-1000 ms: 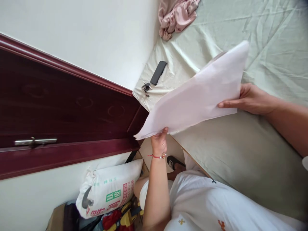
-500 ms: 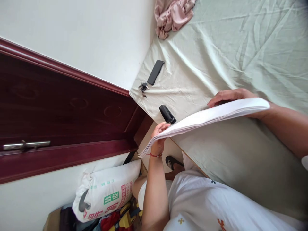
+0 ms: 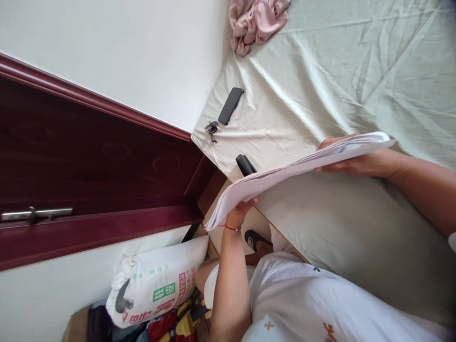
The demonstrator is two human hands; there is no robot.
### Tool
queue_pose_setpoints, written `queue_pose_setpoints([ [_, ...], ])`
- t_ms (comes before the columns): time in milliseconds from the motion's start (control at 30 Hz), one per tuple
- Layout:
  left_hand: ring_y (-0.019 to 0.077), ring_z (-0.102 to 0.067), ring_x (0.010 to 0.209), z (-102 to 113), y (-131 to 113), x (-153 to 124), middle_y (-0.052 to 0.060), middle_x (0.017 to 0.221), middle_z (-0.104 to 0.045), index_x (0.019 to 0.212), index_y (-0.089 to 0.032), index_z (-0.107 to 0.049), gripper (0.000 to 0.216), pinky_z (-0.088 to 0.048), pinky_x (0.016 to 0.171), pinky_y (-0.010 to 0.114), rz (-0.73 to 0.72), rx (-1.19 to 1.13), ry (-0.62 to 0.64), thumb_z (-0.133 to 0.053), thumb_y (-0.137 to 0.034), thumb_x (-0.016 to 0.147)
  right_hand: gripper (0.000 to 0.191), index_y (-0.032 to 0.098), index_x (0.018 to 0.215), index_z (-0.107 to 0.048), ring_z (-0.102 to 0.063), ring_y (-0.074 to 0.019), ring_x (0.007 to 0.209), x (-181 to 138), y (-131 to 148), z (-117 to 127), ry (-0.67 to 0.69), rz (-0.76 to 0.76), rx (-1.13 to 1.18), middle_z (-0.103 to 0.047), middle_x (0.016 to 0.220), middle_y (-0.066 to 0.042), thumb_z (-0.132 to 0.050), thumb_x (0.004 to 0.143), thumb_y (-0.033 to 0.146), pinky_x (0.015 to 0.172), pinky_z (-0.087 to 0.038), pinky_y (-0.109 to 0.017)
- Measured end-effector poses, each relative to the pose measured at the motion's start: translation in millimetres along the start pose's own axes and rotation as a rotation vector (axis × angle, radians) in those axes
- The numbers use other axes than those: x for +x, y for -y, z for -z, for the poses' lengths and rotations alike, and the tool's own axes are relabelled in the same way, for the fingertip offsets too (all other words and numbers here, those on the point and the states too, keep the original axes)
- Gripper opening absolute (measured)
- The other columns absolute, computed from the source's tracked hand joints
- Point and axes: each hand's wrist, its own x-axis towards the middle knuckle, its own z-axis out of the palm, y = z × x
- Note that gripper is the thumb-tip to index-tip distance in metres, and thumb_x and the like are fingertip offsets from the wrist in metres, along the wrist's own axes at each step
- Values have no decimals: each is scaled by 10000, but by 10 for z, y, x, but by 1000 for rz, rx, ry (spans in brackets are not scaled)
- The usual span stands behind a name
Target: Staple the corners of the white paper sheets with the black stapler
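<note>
A stack of white paper sheets (image 3: 285,175) is held in the air over the bed's near edge, seen almost edge-on and slightly bent. My left hand (image 3: 240,213) grips its lower left end, thumb on the near side and the other fingers hidden behind the sheets. Toward the right end, my right hand (image 3: 359,161) is wrapped round the paper, fingers along the near face and part of the hand showing behind the top edge. Just behind the stack lies a black stapler (image 3: 245,165), partly covered by the paper.
On the pale green bedsheet (image 3: 320,95) lie a black phone-like slab (image 3: 231,105), a bunch of keys (image 3: 213,128) and a crumpled pink cloth (image 3: 258,23). A dark red door (image 3: 89,142) stands at left. Below it is a white printed sack (image 3: 160,275).
The paper stack has tilted, so its near face now shows. My right hand's fingers have come to the near side, and my left fingers have gone behind the sheets. The stapler is more covered.
</note>
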Motion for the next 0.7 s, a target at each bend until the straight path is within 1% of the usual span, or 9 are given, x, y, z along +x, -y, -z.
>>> queue_pose_setpoints([
  [67, 251, -640, 1156, -35, -41, -20, 70, 1068, -761, 1044, -230, -722, 366, -468, 1094, 415, -41, -2, -57, -867, -388, 748, 701, 116, 1002, -722, -643, -191, 891, 2, -35, 1, -53, -19, -2, -713, 1005, -109, -781, 642, 715, 856, -566, -334],
  [133, 258, -650, 1127, -20, -125, -26, 61, 1048, -766, 1024, -247, -743, 318, -464, 1099, 432, -104, -11, -84, -863, -378, 761, 739, 113, 1034, -719, -641, -194, 886, 8, -67, 29, -86, -3, 12, -709, 1003, -115, -754, 656, 747, 837, -561, -337],
  [233, 295, -674, 1053, 49, -263, -21, 80, 946, -776, 858, -237, -791, 273, -493, 1061, 466, -203, -45, 29, -854, -478, 748, 731, 132, 1027, -747, -650, -191, 926, 24, -76, 92, 31, 158, 0, -699, 1031, -121, -690, 702, 785, 846, -540, -307],
  [300, 298, -688, 1026, 70, -321, -24, 98, 1006, -778, 919, -221, -815, 318, -528, 995, 452, -181, -89, 130, -856, -478, 735, 651, 170, 1093, -767, -653, -174, 973, 24, -46, 116, 111, 232, -47, -692, 1084, -108, -674, 767, 726, 878, -519, -275],
  [367, 274, -703, 1014, 47, -347, -33, 99, 1095, -774, 1063, -226, -807, 349, -548, 934, 410, -83, -115, 175, -829, -398, 760, 536, 208, 1149, -771, -649, -156, 1012, 5, 9, 109, 94, 211, -98, -687, 1115, -84, -691, 817, 621, 912, -499, -250],
  [433, 258, -708, 1030, 0, -364, -41, 91, 1112, -779, 1078, -233, -809, 295, -540, 948, 393, -40, -89, 177, -772, -320, 798, 463, 209, 1105, -790, -651, -149, 1010, -29, 75, 84, 61, 181, -112, -687, 1102, -76, -691, 840, 575, 901, -500, -239],
  [533, 262, -702, 1073, -44, -411, -34, 89, 1073, -794, 974, -236, -839, 188, -513, 1011, 405, -149, -39, 193, -746, -262, 812, 461, 198, 1035, -805, -662, -150, 988, -74, 143, 57, 61, 177, -88, -687, 1114, -78, -684, 839, 598, 871, -530, -239],
  [600, 263, -696, 1104, -41, -443, -17, 84, 1101, -793, 1007, -254, -838, 211, -506, 1031, 413, -197, -39, 194, -747, -242, 817, 465, 205, 1043, -803, -663, -157, 1001, -76, 133, 62, 61, 186, -76, -690, 1132, -81, -688, 833, 603, 867, -542, -245],
  [700, 268, -678, 1177, -26, -431, 10, 76, 1189, -775, 1089, -269, -823, 276, -485, 1079, 422, -161, -18, 224, -729, -244, 830, 484, 207, 1027, -798, -650, -172, 1040, -34, 19, 96, 77, 229, -72, -708, 1093, -86, -709, 793, 621, 893, -536, -260],
])
